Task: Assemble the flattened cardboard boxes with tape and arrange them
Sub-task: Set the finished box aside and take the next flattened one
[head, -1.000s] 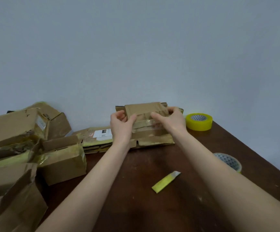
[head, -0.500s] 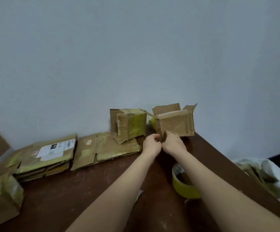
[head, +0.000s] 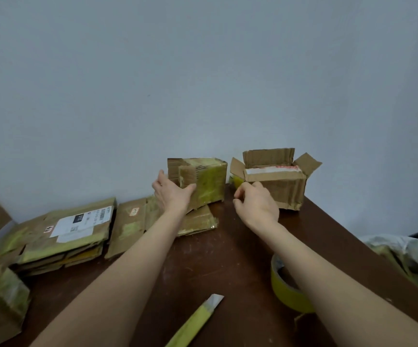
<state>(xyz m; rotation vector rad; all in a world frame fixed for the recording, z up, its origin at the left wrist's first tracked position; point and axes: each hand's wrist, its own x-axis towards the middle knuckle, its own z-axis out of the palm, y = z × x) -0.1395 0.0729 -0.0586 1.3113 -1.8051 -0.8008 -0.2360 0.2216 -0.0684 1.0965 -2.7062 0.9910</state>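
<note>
The left hand (head: 172,195) grips the taped box (head: 206,182); the right hand (head: 258,202), loosely curled and empty, rests before the open-flapped box (head: 278,189). Advisable: set both flush, edges aligned.

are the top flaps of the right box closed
No, the brown cardboard box on the far right has its top flaps standing open.

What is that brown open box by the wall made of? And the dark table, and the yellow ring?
The open brown box looks like corrugated cardboard: matte, with ribbed flap edges. The dark brown table seems to be wood, slightly glossy and scratched, though it may be veneer. The yellow ring looks like a roll of shiny plastic tape.
</note>
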